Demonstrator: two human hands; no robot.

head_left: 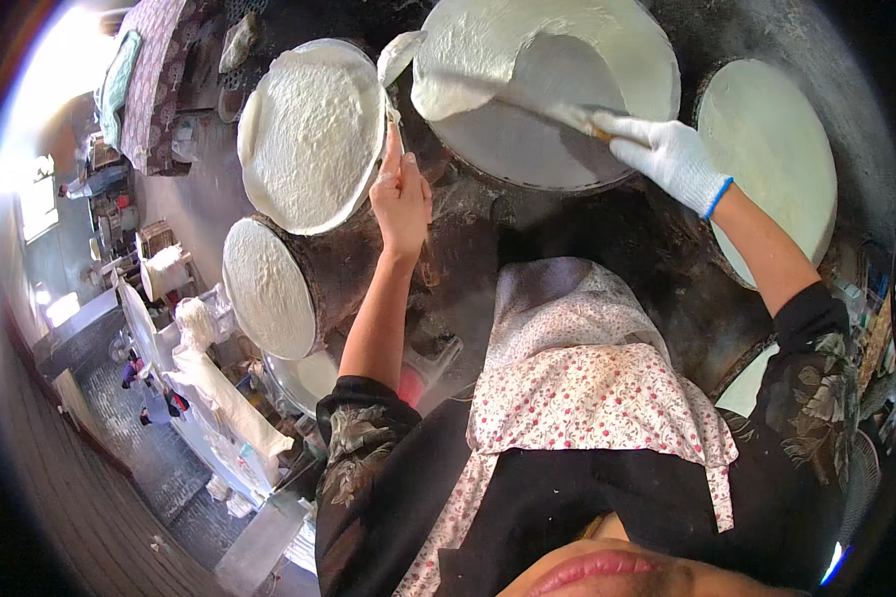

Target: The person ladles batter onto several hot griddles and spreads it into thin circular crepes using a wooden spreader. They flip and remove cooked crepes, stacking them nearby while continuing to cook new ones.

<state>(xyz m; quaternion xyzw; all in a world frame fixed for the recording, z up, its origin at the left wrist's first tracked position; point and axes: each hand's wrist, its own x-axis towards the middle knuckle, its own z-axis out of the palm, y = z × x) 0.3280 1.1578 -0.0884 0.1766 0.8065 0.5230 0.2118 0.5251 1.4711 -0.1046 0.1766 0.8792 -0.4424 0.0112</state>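
Observation:
My bare left hand (402, 194) is closed around the handle of a white-coated ladle (400, 57). The ladle's bowl is between two round pans. On my right hand (667, 159) is a white knit glove with a blue cuff. It grips the wooden handle of a long, flat spatula (528, 102), its blade blurred. That blade crosses the large round griddle (558, 149), where white batter (468, 50) covers the far and left parts and grey metal shows through. Left of the ladle, a round pan (314, 134) is covered by a bumpy white sheet that overhangs its rim.
Another white-topped pan (269, 289) stands at lower left, and a pale one (772, 164) at right. Dark, sooty stove surface (448, 219) lies between the pans. Against my front hangs a flowered apron (577, 398). Draped cloth (219, 383) and a table are farther left.

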